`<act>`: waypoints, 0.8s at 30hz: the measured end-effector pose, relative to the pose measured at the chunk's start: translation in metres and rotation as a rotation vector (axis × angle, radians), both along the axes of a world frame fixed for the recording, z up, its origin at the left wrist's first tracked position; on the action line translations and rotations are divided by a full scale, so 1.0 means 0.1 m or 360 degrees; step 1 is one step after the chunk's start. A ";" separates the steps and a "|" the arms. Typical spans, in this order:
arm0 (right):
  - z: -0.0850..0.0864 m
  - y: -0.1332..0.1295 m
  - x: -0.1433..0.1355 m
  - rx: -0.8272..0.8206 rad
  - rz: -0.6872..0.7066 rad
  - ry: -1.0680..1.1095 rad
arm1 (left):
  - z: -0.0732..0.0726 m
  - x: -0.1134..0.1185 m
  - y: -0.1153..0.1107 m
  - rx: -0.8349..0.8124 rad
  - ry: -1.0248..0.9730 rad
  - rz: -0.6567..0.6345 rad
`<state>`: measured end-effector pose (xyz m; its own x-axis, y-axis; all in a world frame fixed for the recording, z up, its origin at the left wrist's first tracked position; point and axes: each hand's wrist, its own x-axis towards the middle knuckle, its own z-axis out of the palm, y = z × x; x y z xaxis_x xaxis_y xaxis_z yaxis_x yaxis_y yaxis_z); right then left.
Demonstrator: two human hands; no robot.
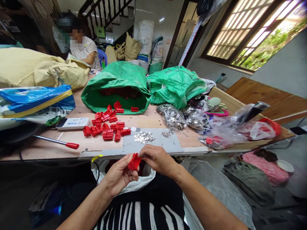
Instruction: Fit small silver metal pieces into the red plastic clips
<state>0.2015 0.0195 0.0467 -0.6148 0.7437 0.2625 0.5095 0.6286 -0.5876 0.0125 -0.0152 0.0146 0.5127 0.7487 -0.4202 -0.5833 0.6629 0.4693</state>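
Note:
My left hand (121,174) is closed around a red plastic housing (134,162) above my lap, its open side facing up. My right hand (159,159) is pinched on a thin grey metal piece (145,156) that meets the upper edge of the housing. Its exact kind is too small to tell. Just beyond my hands, on a grey mat (176,143), lie a pile of small silvery metal parts (144,137) and a smaller pile of tiny metal parts (167,134). Several more red housings (107,134) are heaped on the table to the left of the mat.
A green woven sack (115,73) gapes toward me with red pieces inside; another green sack (175,84) stands beside it. Bags of metal parts (170,115) lie at right. A red-tipped lever (72,145) sticks out at left near a white box (73,123). Across the table sits a person (92,52).

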 end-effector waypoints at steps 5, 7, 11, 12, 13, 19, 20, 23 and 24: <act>-0.01 -0.01 0.01 0.0027 -0.0019 -0.0032 | -0.01 0.01 0.00 -0.0021 0.0011 -0.0002; 0.00 -0.02 0.01 0.0040 -0.0023 -0.0036 | 0.00 0.01 0.00 -0.0017 0.0017 0.0012; 0.06 -0.04 -0.01 0.0026 -0.0027 -0.0086 | 0.04 0.02 0.00 0.0007 0.0021 -0.0002; 0.07 -0.04 -0.02 0.0008 -0.0031 -0.0100 | 0.05 0.02 -0.01 0.0012 0.0018 -0.0010; 0.09 -0.04 -0.03 -0.0019 -0.0037 -0.0103 | 0.05 0.03 -0.01 0.0016 0.0014 -0.0017; 0.09 -0.02 0.00 -0.0428 -0.0005 0.0138 | 0.00 0.02 0.00 0.0047 -0.0023 -0.0018; 0.07 -0.01 0.02 -0.0531 0.0017 0.0204 | -0.01 0.02 0.00 0.0051 -0.0030 -0.0004; 0.02 0.03 0.07 -0.0827 -0.0025 0.0420 | 0.00 0.01 0.01 0.0067 -0.0022 0.0021; 0.00 0.04 0.08 -0.0890 -0.0078 0.0480 | 0.01 0.01 0.01 0.0072 -0.0010 0.0020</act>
<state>0.2091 0.0239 0.0467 -0.5364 0.8438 -0.0173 0.2906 0.1654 -0.9425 0.0132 -0.0140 0.0151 0.5060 0.7732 -0.3823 -0.5944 0.6337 0.4951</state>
